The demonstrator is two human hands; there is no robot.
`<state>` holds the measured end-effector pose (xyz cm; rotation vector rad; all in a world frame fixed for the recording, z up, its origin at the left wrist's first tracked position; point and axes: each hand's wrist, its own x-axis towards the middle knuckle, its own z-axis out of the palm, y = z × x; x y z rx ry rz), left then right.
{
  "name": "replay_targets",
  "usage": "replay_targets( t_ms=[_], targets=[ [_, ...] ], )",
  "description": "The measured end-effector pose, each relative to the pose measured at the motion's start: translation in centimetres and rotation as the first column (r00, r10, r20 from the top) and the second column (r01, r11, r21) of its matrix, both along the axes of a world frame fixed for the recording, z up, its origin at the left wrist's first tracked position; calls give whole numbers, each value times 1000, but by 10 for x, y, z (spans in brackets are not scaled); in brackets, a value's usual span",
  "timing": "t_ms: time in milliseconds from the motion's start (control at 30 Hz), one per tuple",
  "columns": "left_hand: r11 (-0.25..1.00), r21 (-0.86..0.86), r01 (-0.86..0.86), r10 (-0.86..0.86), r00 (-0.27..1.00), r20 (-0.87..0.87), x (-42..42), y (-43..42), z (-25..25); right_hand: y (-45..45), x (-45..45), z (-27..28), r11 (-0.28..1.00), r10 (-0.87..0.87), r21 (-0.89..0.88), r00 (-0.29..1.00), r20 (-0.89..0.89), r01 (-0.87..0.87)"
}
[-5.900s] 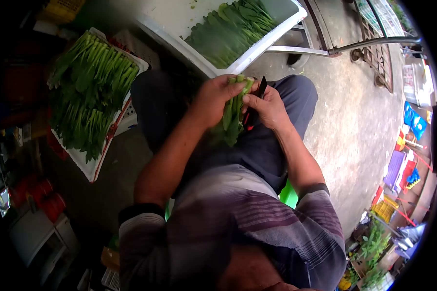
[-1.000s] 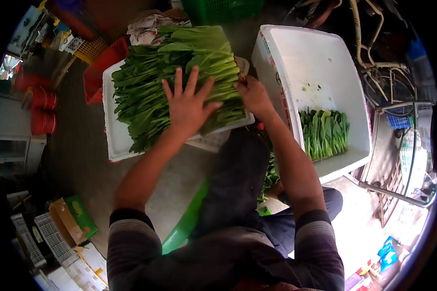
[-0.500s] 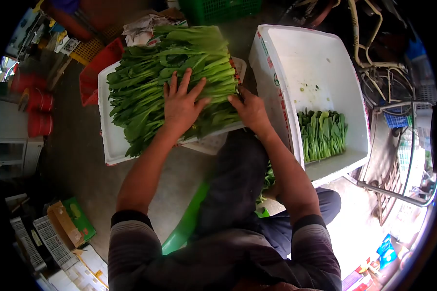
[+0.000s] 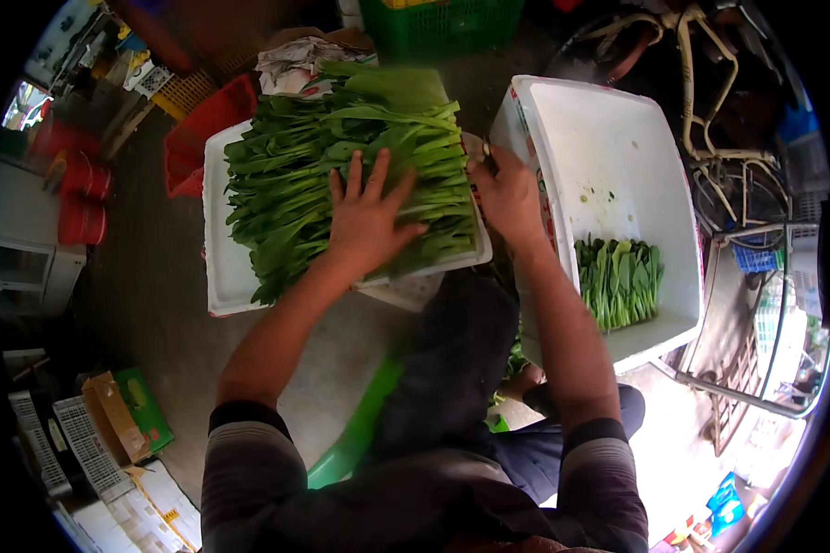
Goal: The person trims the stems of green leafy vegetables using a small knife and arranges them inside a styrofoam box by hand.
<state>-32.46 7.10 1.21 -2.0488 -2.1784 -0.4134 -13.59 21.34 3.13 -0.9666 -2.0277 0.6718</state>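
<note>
Leafy green vegetables point(image 4: 286, 175) lie in a thick layer on a white foam tray point(image 4: 219, 276), their pale stems pointing right. My left hand point(image 4: 371, 214) rests on the leaves with its fingers spread. Just past the stem ends, my right hand point(image 4: 510, 198) is closed, thumb against curled fingers. A small pale bit shows at its fingertips, too small to name. To the right stands a deep white foam box point(image 4: 609, 129), with a row of upright greens point(image 4: 621, 284) in its near part.
A red basket point(image 4: 183, 157) and crumpled paper point(image 4: 309, 60) sit behind the tray. A green crate point(image 4: 443, 32) stands at the back, a bicycle point(image 4: 710, 138) at the right. My knee point(image 4: 466, 323) is below the tray; cartons point(image 4: 120, 419) lie at lower left.
My right hand has moved off the stem ends, to the right, towards the foam box. My left hand stays on the greens with fingers still spread. The whole view has shifted slightly.
</note>
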Motion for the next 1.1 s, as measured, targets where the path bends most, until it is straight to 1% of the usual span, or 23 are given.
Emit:
replay_targets(
  t_ms=[67, 133, 200, 233, 367, 467, 533, 567, 667, 700, 767, 800, 933, 1033, 1100],
  targets=[
    [1000, 25, 5, -5, 1000, 11, 3, -5, 7, 15, -13, 15, 989, 25, 145, 1000, 4, -25],
    [998, 66, 14, -16, 999, 27, 4, -8, 15, 34, -26, 10, 987, 13, 157, 998, 66, -23],
    [999, 51, 5, -7, 999, 33, 9, -10, 24, 45, -37, 12, 983, 2, 180, 995, 103, -21],
    [999, 43, 4, -6, 999, 35, 10, -12, 28, 51, -44, 4, 950, -11, 310, 992, 122, -28],
    [1000, 25, 1, -3, 998, 63, 18, -19, 39, 50, -63, 2, 960, 48, 244, 936, 348, -140],
    [1000, 16, 22, -23, 996, 89, 20, -24, 44, 51, -73, 2, 961, 20, 242, 905, 424, -134],
    [999, 1, 37, -37, 994, 100, 21, -25, 44, 52, -76, 4, 954, 30, 260, 906, 421, -152],
    [999, 20, 36, -38, 993, 110, 20, -26, 44, 52, -75, 6, 950, 34, 269, 906, 422, -160],
    [995, 91, 44, -56, 989, 135, 18, -26, 41, 53, -63, 8, 909, 194, 280, 908, 370, -309],
    [991, 124, 49, -66, 988, 140, 19, -25, 44, 51, -58, 11, 885, 210, 307, 890, 405, -349],
    [979, 187, 76, -100, 987, 124, 19, -21, 49, 53, -53, 3, 865, 246, 306, 869, 430, -397],
    [986, 159, 58, -78, 989, 127, 18, -15, 48, 54, -53, 1, 853, 262, 310, 859, 441, -420],
    [998, 71, 2, -10, 995, 103, 6, 8, 34, 62, -57, 8, 913, 249, 271, 941, 228, -307],
    [999, 34, 2, -6, 995, 96, 4, 9, 26, 88, -58, 1, 952, 102, 257, 965, 241, -165],
    [1000, 22, 2, -4, 996, 91, 3, 9, 27, 99, -60, -2, 962, 180, 146, 936, 303, -232]
  ],
)
